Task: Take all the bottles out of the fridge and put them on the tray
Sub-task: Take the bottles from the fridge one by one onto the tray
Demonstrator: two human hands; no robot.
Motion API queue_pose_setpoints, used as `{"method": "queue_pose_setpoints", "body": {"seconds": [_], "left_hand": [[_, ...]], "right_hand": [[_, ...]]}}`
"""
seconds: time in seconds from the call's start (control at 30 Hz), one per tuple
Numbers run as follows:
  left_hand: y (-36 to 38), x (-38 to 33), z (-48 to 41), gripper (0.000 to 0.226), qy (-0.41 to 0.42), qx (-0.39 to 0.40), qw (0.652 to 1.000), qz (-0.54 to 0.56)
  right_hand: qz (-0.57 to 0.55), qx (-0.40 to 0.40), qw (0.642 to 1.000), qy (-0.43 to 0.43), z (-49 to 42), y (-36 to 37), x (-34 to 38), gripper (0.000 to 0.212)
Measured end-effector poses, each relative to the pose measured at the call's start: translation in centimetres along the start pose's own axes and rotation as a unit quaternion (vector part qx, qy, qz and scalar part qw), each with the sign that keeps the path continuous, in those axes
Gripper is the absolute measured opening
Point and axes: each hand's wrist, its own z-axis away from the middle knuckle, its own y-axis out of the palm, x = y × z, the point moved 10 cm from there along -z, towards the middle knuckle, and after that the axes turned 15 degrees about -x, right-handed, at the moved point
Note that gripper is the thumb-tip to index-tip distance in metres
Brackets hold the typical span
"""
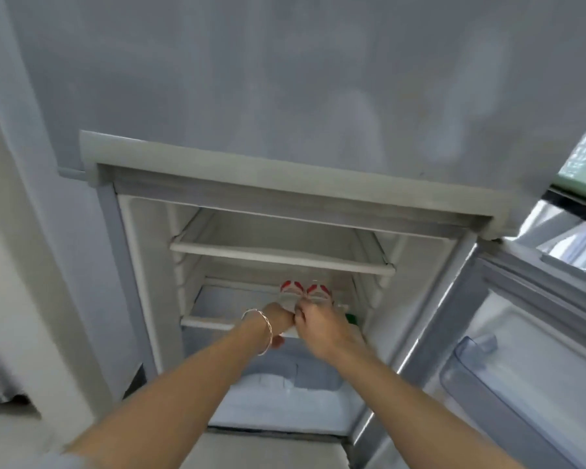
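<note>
Take the lower shelf [203, 322] of the open fridge [132, 265] as your landmark: everything that matters sits on it or just above its front edge. To do this step well, get a full wrap around each bottle's body before you lift, and draw it straight out toward you so it clears the upper shelf [278, 257] above. The frame is blurred, so go by feel as much as by sight.

Starting at the left of that shelf, the glass is bare. Moving right, your left hand [278, 319], with a bracelet [266, 330] at the wrist, reaches over the front edge near the shelf's middle. Its fingers look curled in, with the thumb tucked below the edge, but you cannot tell from here whether they close on a bottle or only touch it.

Just to the right, touching the left hand, your right hand [322, 324] lies knuckles up over the same edge. Its fingers point inward and seem bent together at the tips; what they grip is hidden.

Directly behind both hands, on the shelf, stand two bottles with red-and-white labels [306, 288], side by side and close together. Further right, beside your right hand, a green cap [352, 318] peeks out, likely another bottle.

The tray is not in view, so plan your turn before you pull. The bottles may be slippery; grip low and firm.
</note>
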Motion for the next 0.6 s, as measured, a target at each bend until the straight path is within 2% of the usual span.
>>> {"method": "queue_pose_setpoints", "body": {"seconds": [0.1, 0.2, 0.27, 0.3, 0.37, 0.47, 0.53, 0.6], "left_hand": [[2.0, 0.4, -1.2, 0.028, -0.022, -0.021, 0.999, 0.029], [3.5, 0.9, -2.3, 0.018, -0.043, -0.005, 0.996, 0.078], [3.4, 1.2, -2.8, 0.036, -0.054, -0.006, 0.989, 0.134], [3.3, 1.5, -2.8, 0.038, -0.069, -0.007, 0.985, 0.156], [2.7, 2.1, -2.7, 0.027, -0.088, -0.026, 0.981, 0.168], [0.2, 1.4, -2.1, 0.026, -0.05, -0.083, 0.99, 0.105], [-2.5, 0.0, -1.3, 0.035, 0.014, -0.13, 0.991, 0.005], [-5.3, -1.5, 0.4, 0.046, 0.072, -0.175, 0.977, -0.097]], "right_hand": [[0.009, 0.027, 0.999, 0.033, 0.1, 2.5, -2.2, 0.029], [-0.004, 0.037, 0.998, 0.049, 0.6, 3.4, -3.2, 0.026], [-0.015, 0.049, 0.998, 0.048, 1.0, 3.6, -3.1, 0.027], [-0.017, 0.054, 0.997, 0.05, 1.2, 3.7, -3.2, 0.028], [-0.02, 0.064, 0.996, 0.057, 1.5, 3.7, -3.3, 0.029], [-0.017, 0.09, 0.993, 0.067, 1.8, 3.8, -3.2, 0.045], [-0.023, 0.107, 0.991, 0.072, 1.9, 3.6, -2.6, 0.061], [-0.039, 0.12, 0.989, 0.077, 2.1, 3.3, -1.8, 0.075]]}}
